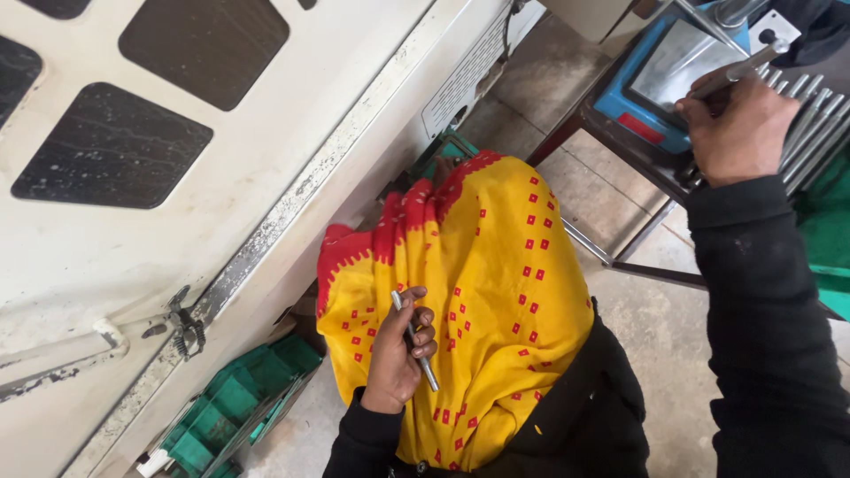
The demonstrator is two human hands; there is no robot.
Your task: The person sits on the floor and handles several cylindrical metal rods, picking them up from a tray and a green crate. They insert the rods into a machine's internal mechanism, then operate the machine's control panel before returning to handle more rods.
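1 metal rod [414, 341] is pinched in the curled fingers [423, 329] of the left hand [397, 354], over yellow cloth [496, 292], its long axis running up-left to down-right. Another rod [730, 75] is gripped by the right hand [735, 128], just beside the row of rods [810, 124] on the table [620, 133].

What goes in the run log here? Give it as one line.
left hand: grip on thin metal rod, over yellow-and-red cloth | right hand: grip on metal rod at blue machine | rod stack beside
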